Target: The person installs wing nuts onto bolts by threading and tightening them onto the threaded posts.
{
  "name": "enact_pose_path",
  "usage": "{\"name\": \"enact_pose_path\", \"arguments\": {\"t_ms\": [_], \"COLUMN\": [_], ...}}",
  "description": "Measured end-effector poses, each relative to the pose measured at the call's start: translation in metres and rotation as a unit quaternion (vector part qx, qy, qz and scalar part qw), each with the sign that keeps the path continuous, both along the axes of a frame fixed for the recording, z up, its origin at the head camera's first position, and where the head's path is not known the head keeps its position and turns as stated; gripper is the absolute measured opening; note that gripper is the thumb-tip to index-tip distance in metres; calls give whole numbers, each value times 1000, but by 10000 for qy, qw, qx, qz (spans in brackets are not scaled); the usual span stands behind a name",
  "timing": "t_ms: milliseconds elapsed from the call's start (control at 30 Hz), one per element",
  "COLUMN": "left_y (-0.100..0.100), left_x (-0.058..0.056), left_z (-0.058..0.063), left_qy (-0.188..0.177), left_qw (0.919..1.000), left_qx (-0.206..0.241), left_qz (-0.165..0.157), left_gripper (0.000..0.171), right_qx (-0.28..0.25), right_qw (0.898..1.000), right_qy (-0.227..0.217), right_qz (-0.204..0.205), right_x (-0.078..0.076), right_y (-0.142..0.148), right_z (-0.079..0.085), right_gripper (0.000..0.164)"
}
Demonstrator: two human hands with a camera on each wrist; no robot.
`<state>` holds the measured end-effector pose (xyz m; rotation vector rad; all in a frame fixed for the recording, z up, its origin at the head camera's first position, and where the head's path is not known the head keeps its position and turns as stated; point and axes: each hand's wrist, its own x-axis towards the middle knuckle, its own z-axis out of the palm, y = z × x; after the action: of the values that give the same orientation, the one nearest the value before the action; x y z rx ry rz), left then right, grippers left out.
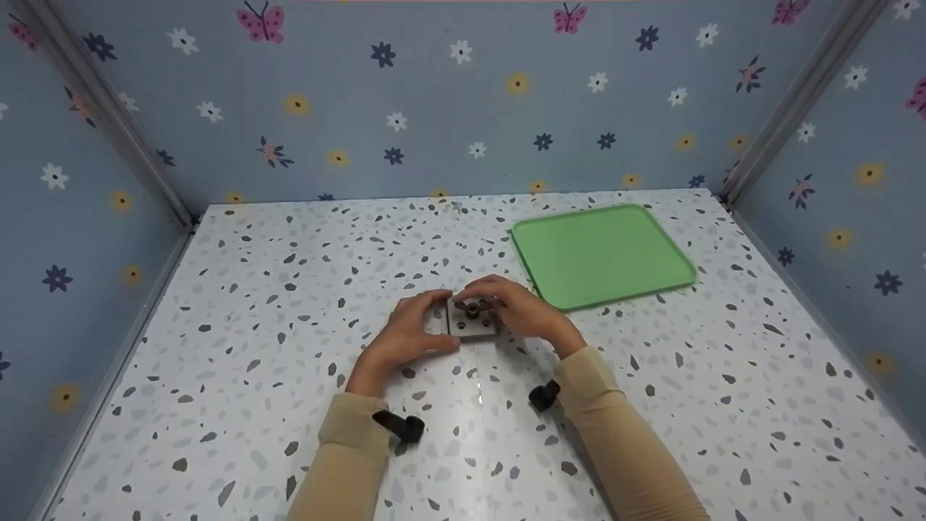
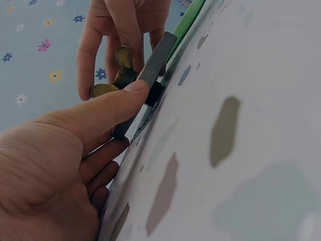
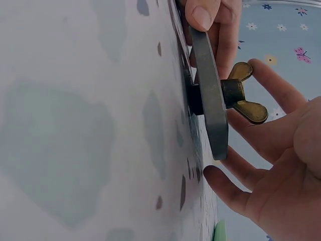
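A flat grey metal plate (image 1: 474, 329) with holes carries a brass wing nut (image 1: 473, 310) on its upper face. My left hand (image 1: 409, 329) holds the plate by its left side, the thumb on the near edge and fingers at the far edge. In the left wrist view the thumb presses on the rim of the plate (image 2: 155, 63). My right hand (image 1: 524, 307) reaches over from the right. One of its fingertips touches a wing of the wing nut (image 3: 251, 111); the other fingers stretch out beside the plate. Beneath the plate a dark part (image 3: 194, 99) shows, close to the tabletop.
A green tray (image 1: 608, 257) lies at the back right, beyond my right hand. The speckled white tabletop (image 1: 289, 347) runs up to a blue flowered wall (image 1: 434, 94), with side panels left and right. Black straps (image 1: 401, 425) sit on both sleeves.
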<state>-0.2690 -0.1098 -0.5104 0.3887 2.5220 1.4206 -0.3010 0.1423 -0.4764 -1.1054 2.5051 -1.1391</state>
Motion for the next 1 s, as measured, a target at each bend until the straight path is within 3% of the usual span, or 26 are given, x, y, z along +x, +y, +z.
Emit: {"name": "enact_pose_path", "arguments": {"t_ms": [700, 1000], "left_y": [1, 1], "left_x": [1, -1], "left_z": [1, 1], "left_qy": [-115, -19], "left_qw": [9999, 10000], "left_qx": [118, -26], "left_qz": [52, 14], "left_gripper": [92, 91], "right_qx": [191, 275], "right_qw": [9997, 9992], "right_qy": [40, -159], "right_qz": [-121, -237], "right_x": [1, 0], "right_y": [2, 4], "right_z": [1, 2], "right_gripper": [56, 53]}}
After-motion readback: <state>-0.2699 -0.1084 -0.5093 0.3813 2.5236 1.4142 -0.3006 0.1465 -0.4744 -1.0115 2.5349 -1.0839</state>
